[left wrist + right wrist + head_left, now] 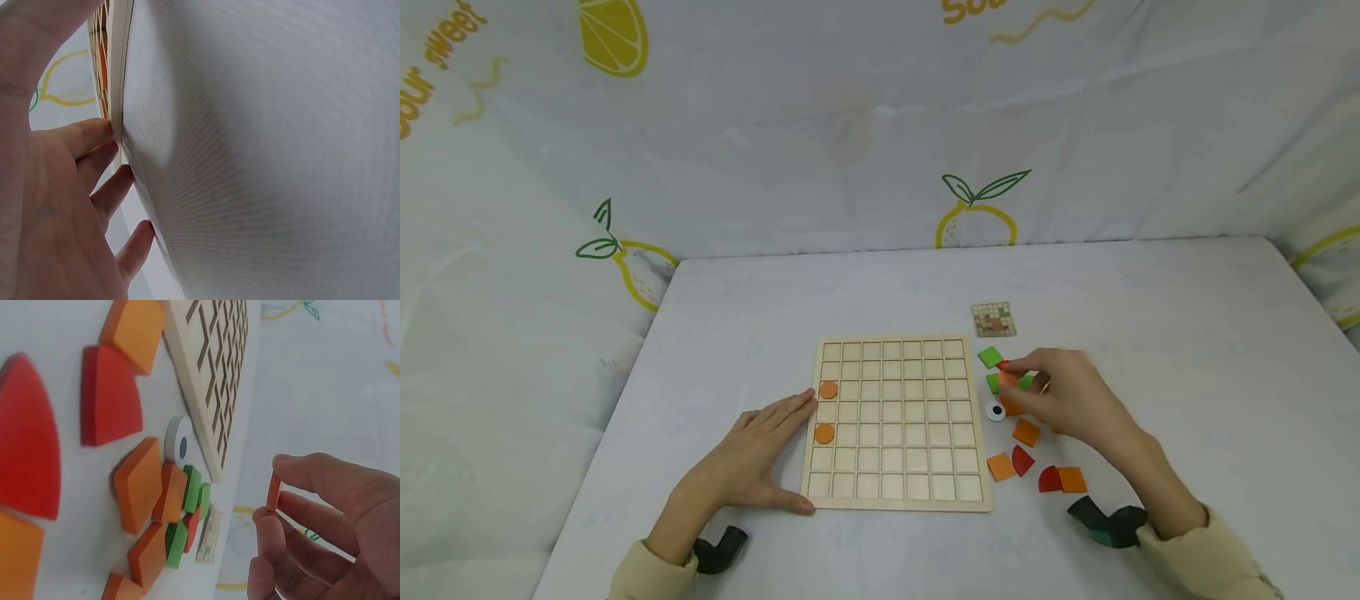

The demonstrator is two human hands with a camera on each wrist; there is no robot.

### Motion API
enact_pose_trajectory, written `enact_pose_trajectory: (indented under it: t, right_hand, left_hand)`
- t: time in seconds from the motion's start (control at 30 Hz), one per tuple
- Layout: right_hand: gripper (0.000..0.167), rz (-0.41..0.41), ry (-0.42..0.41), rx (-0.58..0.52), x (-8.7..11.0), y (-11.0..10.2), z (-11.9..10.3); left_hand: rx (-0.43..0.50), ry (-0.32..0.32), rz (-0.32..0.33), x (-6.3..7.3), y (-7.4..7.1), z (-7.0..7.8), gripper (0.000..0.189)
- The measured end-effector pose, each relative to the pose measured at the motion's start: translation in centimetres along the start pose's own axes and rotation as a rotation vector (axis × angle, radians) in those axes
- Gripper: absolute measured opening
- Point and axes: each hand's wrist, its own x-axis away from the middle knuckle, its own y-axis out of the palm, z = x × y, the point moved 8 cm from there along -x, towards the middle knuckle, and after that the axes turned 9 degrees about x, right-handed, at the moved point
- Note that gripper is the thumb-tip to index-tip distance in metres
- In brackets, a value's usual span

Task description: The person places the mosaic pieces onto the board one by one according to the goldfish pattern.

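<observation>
A square wooden grid board [898,505] lies on the table. In its leftmost column sit two round orange pieces, an upper disc [828,390] and a lower disc [824,433]. My left hand [741,467] rests against the board's left edge, fingers extended and thumb at the near left corner. Over the loose pieces right of the board, my right hand [1071,398] pinches an orange tile [274,492] between thumb and fingers; it shows edge-on in the right wrist view. Below that hand are green tiles [991,357], orange squares [1026,432] and a white disc with a black dot [996,411].
Nearer the front right lie red quarter-round pieces [1022,460] and more orange squares [1001,467]. A small printed pattern card [993,320] lies beyond the board's far right corner. White fabric with lemon drawings [850,167] hangs behind the table.
</observation>
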Motion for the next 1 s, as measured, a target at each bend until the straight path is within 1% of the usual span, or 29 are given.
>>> enact_pose_trajectory:
  t: [0.1, 0.17, 0.43, 0.67, 0.83, 1.0]
  right_hand:
    - [0.027, 0.008, -0.013, 0.002, -0.1, 0.1, -0.6]
    - [0.025, 0.016, -0.036, 0.000, -0.1, 0.2, -1.2]
    - [0.020, 0.012, -0.072, -0.030, -0.2, 0.9, -2.8]
    - [0.023, -0.012, -0.094, -0.032, -0.2, 2.2, -3.9]
    - [0.021, -0.017, -0.129, -0.040, -0.3, 2.9, -4.8]
    - [0.020, -0.048, -0.145, -0.063, -0.4, 3.6, -6.0]
  left_hand:
    - [-0.001, -0.004, -0.004, 0.0, 0.0, 0.0, 0.128]
    - [-0.002, -0.006, -0.005, -0.1, 0.0, 0.0, 0.128]
    - [0.004, -0.009, -0.004, -0.1, 0.0, 0.1, 0.129]
    - [0.009, -0.009, -0.002, 0.0, 0.1, 0.0, 0.129]
    - [0.022, -0.017, -0.009, 0.0, 0.2, 0.0, 0.130]
    - [0.022, -0.015, -0.009, 0.1, 0.2, 0.0, 0.131]
